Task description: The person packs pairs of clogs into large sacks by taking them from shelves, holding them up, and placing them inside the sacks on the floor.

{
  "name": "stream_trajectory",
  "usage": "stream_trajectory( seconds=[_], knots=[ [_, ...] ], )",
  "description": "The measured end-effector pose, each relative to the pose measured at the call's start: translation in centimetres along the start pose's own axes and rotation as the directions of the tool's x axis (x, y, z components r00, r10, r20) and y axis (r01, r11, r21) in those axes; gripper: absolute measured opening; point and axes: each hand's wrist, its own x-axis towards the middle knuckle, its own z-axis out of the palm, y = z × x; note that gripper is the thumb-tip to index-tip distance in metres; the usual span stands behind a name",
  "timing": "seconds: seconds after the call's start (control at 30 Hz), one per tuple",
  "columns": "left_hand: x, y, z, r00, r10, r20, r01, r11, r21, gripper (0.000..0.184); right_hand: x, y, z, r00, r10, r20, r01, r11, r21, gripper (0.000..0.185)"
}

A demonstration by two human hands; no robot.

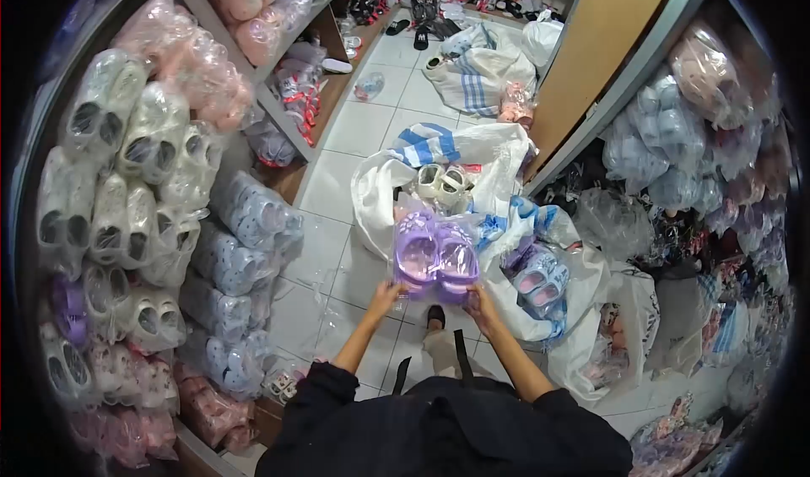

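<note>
A pair of purple clogs (437, 253) in clear plastic is held out in front of me, toes pointing away. My left hand (386, 298) grips the wrapped pair at its near left corner. On the near right corner, my right hand (481, 306) is closed on the same package. Just beyond the clogs lies an open white woven sack (375, 186) with blue stripes. Cream clogs (443, 183) rest in its mouth. To the right, a second white sack (582, 308) holds light blue clogs (542, 279) with pink insoles.
Shelves on the left carry stacked bagged clogs in cream (152, 135), pink (190, 59) and pale blue (240, 249). More bagged pairs (666, 131) fill the right shelves. A wooden panel (599, 63) stands upright at the right. Another striped sack (477, 76) and black sandals (424, 13) lie farther back.
</note>
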Motion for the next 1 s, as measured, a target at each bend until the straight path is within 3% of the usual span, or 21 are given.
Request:
stream_trajectory(
  seconds=[0.1, 0.2, 0.3, 0.37, 0.5, 0.53, 0.6, 0.67, 0.7, 0.77, 0.8, 0.9, 1.0],
  knots=[
    [8.5, 0.4, -0.1, 0.998, 0.045, 0.036, -0.051, 0.981, 0.188, 0.044, 5.7, -2.4, 0.1, 0.999, 0.032, -0.042, -0.031, 0.999, 0.017, 0.034],
    [15.3, 1.0, -0.2, 1.0, -0.016, -0.017, 0.021, 0.95, 0.311, 0.06, 10.1, -5.1, 1.5, 0.994, 0.004, -0.106, -0.003, 1.0, 0.012, 0.031],
    [20.6, 1.6, 0.5, 0.961, 0.142, -0.238, -0.044, 0.926, 0.375, 0.073, 15.6, -6.7, 1.2, 0.989, -0.016, -0.149, 0.013, 1.0, -0.022, 0.03],
    [23.2, 2.7, 0.7, 0.957, 0.112, -0.266, -0.002, 0.923, 0.384, 0.078, 18.8, -7.6, 1.4, 0.991, -0.053, -0.123, 0.058, 0.998, 0.037, 0.032],
    [28.4, 2.9, 1.0, 0.952, 0.064, -0.3, 0.054, 0.928, 0.37, 0.079, 23.3, -10.2, 1.9, 0.958, 0.046, -0.281, -0.091, 0.985, -0.149, 0.038],
    [29.0, 3.1, 1.0, 0.95, 0.059, -0.308, 0.063, 0.926, 0.371, 0.078, 24.3, -10.0, 1.7, 0.969, 0.033, -0.246, -0.066, 0.99, -0.126, 0.038],
    [30.2, 2.7, 0.9, 0.953, 0.089, -0.291, -0.002, 0.959, 0.285, 0.077, 25.9, -9.8, 1.6, 0.985, 0.0, -0.172, -0.013, 0.997, -0.077, 0.038],
    [31.3, 1.8, 0.9, 0.953, 0.132, -0.272, -0.078, 0.977, 0.201, 0.078, 26.5, -9.5, 1.3, 0.966, 0.025, -0.259, -0.066, 0.987, -0.149, 0.051],
    [30.1, 3.2, 0.9, 0.974, 0.171, -0.15, -0.142, 0.972, 0.186, 0.085, 28.0, -7.8, 0.1, 0.947, 0.007, -0.323, -0.072, 0.979, -0.191, 0.058],
    [33.2, -2.5, 0.2, 0.944, 0.265, -0.197, -0.171, 0.904, 0.392, 0.089, 26.2, -8.7, 1.0, 0.937, 0.056, -0.346, -0.175, 0.93, -0.323, 0.078],
    [34.1, -4.5, -0.1, 0.924, 0.315, -0.215, -0.178, 0.855, 0.487, 0.091, 27.1, -7.7, 0.5, 0.937, -0.009, -0.349, -0.133, 0.915, -0.382, 0.076],
    [32.5, -4.2, 0.2, 0.973, 0.229, -0.042, -0.162, 0.797, 0.582, 0.087, 30.2, -3.2, -2.4, 0.935, -0.209, -0.286, 0.005, 0.816, -0.579, 0.067],
    [31.3, -4.9, 0.5, 0.973, 0.229, 0.016, -0.197, 0.798, 0.57, 0.072, 30.3, -2.8, -1.8, 0.963, -0.201, -0.178, 0.048, 0.781, -0.622, 0.063]
  ],
)
